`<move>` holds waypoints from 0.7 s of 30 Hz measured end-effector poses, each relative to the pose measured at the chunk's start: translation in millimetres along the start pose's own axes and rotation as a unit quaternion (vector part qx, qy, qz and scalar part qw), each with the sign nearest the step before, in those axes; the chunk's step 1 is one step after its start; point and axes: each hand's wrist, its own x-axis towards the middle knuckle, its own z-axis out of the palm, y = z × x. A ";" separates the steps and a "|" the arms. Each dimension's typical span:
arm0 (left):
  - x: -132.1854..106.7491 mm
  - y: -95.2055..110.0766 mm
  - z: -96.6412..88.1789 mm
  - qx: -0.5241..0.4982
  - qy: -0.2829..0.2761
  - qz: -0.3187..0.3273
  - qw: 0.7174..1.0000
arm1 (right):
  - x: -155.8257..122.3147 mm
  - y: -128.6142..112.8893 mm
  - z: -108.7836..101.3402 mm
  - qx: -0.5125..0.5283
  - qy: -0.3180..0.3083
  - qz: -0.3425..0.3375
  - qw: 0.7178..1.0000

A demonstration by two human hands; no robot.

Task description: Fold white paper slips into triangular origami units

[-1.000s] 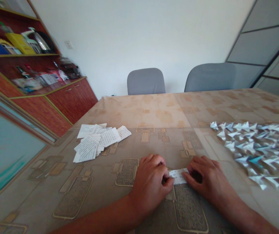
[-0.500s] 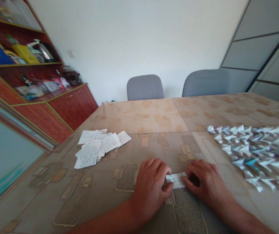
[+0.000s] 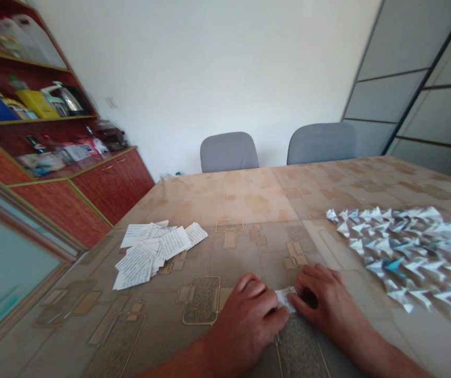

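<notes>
A small folded piece of printed paper [image 3: 286, 299] lies on the table between my hands. My left hand [image 3: 249, 320] is closed over its left end, thumb and fingers together, hiding that part. At the right end, the thumb and curled fingers of my right hand [image 3: 323, 302] grip the paper. To the left is a loose pile of flat printed paper slips [image 3: 154, 252]. Over on the right stand several rows of small folded paper pieces [image 3: 410, 257], mostly white, with a blue-green one [image 3: 394, 266] among them.
A patterned cloth covers the table [image 3: 257, 252]. Two grey chairs [image 3: 229, 152] stand at its far edge, before a white wall. A red-brown cabinet [image 3: 107, 184] with shelves holding bottles, a kettle and boxes is at the left. Grey sliding panels [image 3: 390, 94] are at the right.
My left hand has shifted right along the paper and covers more of it, leaving a shorter piece visible. My right hand stays at the right end. The camera view has tilted slightly.
</notes>
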 end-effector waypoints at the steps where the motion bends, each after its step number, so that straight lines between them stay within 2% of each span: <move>1: -0.7 0.0 -0.1 0.003 0.005 0.002 1.000 | -0.3 1.4 -3.5 0.005 -0.001 -0.008 1.000; 3: -1.8 0.2 -0.3 0.008 0.007 0.005 1.000 | -1.2 3.1 -14.2 0.021 -0.009 -0.039 0.999; 5: -2.4 0.8 -0.7 0.009 -0.002 0.005 1.000 | -2.1 2.3 -26.9 0.051 -0.051 -0.129 0.989; 7: -2.5 1.7 -1.1 0.013 -0.007 0.007 1.000 | -2.7 -1.1 -37.1 0.058 -0.091 -0.186 0.977; 10: -2.4 2.9 -1.5 0.032 -0.006 0.019 0.999 | -2.4 -6.2 -42.2 0.036 -0.127 -0.204 0.970; 15: -5.9 2.5 -4.9 0.051 -0.015 0.033 0.998 | 0.8 -5.7 -41.4 0.062 -0.111 -0.216 0.968; 21: -15.2 1.0 -9.6 0.041 -0.008 0.022 0.999 | -0.6 -7.6 -48.0 0.050 -0.134 -0.208 0.968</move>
